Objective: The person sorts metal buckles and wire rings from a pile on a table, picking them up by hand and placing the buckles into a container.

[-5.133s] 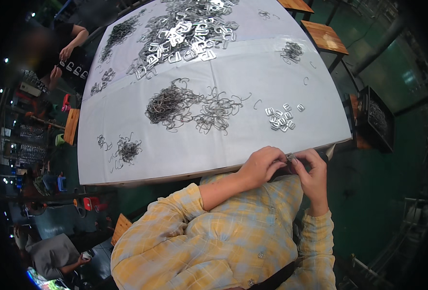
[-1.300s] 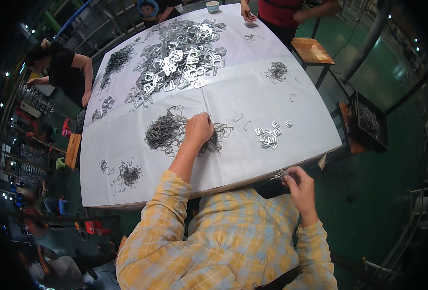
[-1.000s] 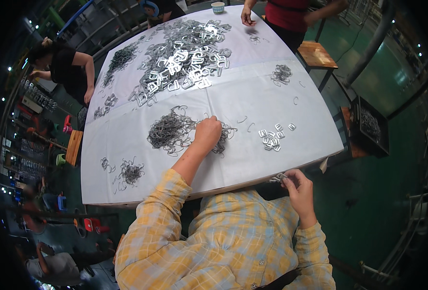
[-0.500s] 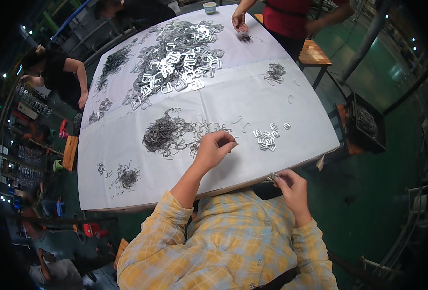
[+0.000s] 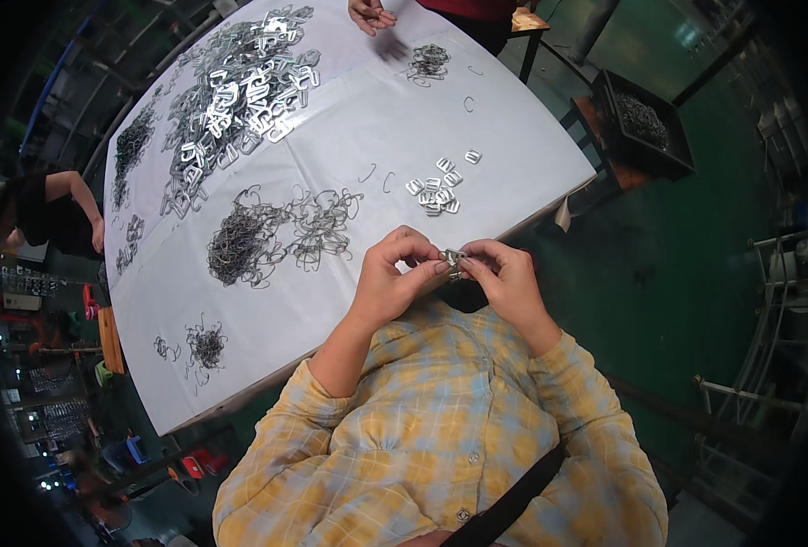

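Observation:
My left hand [image 5: 393,276] and my right hand [image 5: 511,281] meet at the table's near edge. Between their fingertips is a small silvery metal buckle [image 5: 453,257], pinched by the right thumb and forefinger. The left thumb and forefinger are pressed together against its side; whatever small piece they hold is hidden. Loose buckles [image 5: 438,195] like it lie on the white table [image 5: 367,232] just beyond my hands. To the left is a tangled heap of thin bent wire hooks [image 5: 236,244], with a looser spread of hooks [image 5: 323,228] beside it.
A large pile of shiny metal buckles [image 5: 249,100] covers the far left. Smaller wire heaps lie at near left [image 5: 207,346] and far right [image 5: 429,62]. Another person's hand [image 5: 370,15] is over the far edge; a second person's arm [image 5: 80,196] is at left. A black crate [image 5: 643,123] stands at right.
My left hand has come away from the wire hooks and met my right hand, which has moved left and up with the buckle. The view has turned, shifting the table leftward.

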The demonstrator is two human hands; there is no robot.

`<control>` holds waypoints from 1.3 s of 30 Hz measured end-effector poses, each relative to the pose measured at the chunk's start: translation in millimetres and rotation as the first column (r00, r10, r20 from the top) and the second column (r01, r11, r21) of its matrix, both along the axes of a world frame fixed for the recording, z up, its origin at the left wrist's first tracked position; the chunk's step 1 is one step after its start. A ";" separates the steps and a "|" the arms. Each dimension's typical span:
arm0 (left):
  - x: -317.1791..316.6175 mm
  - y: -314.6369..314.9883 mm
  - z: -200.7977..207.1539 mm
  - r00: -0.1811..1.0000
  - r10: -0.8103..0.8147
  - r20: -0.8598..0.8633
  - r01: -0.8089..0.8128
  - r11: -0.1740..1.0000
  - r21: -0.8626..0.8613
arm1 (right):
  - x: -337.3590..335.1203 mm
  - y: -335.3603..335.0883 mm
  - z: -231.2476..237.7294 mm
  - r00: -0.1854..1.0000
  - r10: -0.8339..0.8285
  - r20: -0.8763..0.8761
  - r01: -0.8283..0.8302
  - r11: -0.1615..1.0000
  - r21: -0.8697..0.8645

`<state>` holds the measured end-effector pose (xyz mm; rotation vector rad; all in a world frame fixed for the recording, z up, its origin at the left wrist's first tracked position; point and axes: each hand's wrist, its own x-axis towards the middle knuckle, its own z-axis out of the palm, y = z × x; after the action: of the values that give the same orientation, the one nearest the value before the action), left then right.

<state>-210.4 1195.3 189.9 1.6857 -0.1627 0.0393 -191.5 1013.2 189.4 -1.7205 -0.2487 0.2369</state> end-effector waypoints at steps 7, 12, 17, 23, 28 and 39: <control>-1.1 -9.8 -1.1 0.995 0.092 0.035 -0.096 0.987 0.126 | -4.9 -0.6 7.4 0.994 -0.001 0.113 0.009 0.997 -0.071; 0.1 -16.8 -4.4 0.988 0.125 0.093 -0.133 0.986 0.096 | -2.9 -1.2 8.8 0.983 0.008 0.182 0.021 0.988 -0.153; -4.1 -25.6 -1.6 0.994 0.083 0.067 -0.080 0.996 -0.043 | -1.3 -3.1 4.8 0.974 0.019 0.227 0.010 0.992 -0.128; -7.0 -25.2 1.5 0.995 0.054 0.078 -0.053 0.998 -0.015 | 2.7 -10.7 6.5 0.981 0.050 0.186 -0.038 0.997 -0.068; -7.3 -25.4 1.2 0.997 0.027 0.079 -0.026 1.000 -0.004 | 16.0 -18.4 -7.3 0.984 -0.066 0.164 0.067 0.998 -0.005; -13.2 -28.3 -3.2 0.993 0.008 0.114 -0.009 1.000 0.008 | 43.8 -13.6 -38.8 0.959 -0.153 0.237 0.204 0.956 -0.210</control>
<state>-223.6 1167.0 186.7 1.6937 -0.2419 0.1411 -147.7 999.6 150.6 -1.9922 -0.2301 -0.0620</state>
